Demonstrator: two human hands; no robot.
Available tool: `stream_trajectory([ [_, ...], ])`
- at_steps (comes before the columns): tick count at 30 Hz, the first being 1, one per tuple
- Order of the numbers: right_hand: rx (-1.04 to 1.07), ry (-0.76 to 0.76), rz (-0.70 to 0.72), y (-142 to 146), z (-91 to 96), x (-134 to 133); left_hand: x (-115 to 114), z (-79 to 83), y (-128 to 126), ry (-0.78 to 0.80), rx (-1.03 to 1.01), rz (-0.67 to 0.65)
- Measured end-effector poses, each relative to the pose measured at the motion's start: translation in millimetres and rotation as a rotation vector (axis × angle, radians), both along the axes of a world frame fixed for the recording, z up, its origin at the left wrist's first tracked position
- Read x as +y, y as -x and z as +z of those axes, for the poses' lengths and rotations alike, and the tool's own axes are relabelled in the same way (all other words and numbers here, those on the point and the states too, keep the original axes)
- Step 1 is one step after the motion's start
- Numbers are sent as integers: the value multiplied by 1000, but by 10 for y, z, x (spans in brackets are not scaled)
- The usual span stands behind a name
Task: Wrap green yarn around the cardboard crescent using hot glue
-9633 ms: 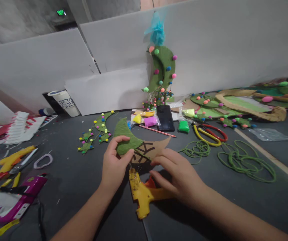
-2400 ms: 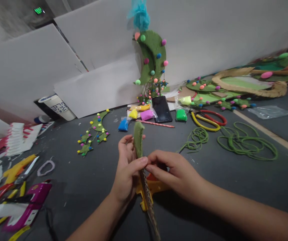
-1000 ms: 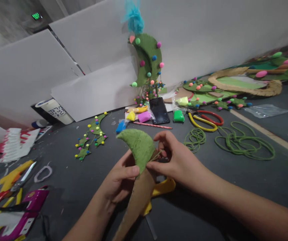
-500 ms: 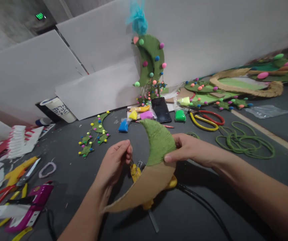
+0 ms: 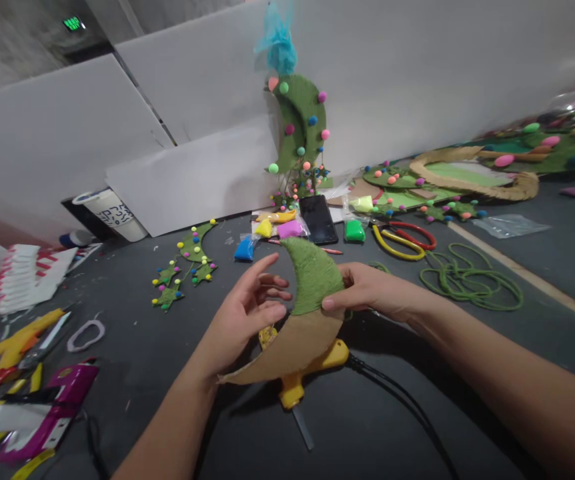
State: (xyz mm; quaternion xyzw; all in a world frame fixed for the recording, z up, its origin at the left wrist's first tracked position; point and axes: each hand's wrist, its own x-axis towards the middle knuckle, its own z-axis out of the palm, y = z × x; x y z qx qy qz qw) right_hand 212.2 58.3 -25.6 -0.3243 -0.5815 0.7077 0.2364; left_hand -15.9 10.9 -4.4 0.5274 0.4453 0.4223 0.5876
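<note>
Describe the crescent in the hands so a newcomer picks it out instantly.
Find the tall green pom-pom crescent standing against the white board, then come straight toward the camera to the yellow glue gun. Just above it, the right hand pinches the half-wrapped crescent. Unlike its neighbours, it carries no pom-poms: green cord on top, bare brown cardboard below.

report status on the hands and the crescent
Right hand pinching crescent at the edge of its green wrapping, holding it up. Left hand open beside it, contact unclear. Glue gun lies underneath.
</note>
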Motion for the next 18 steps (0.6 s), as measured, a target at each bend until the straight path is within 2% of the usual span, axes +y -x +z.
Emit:
stream_trajectory([
  [3,29,-9,49,2,-1,5,-31,-6,-2,-58,105,-77],
  [13,49,44,98,-1,28,-9,-144,-16,-24,-166,159,-48],
  [18,55,95,110,23,43,-45,-150,55,-38,-271,440,-198],
])
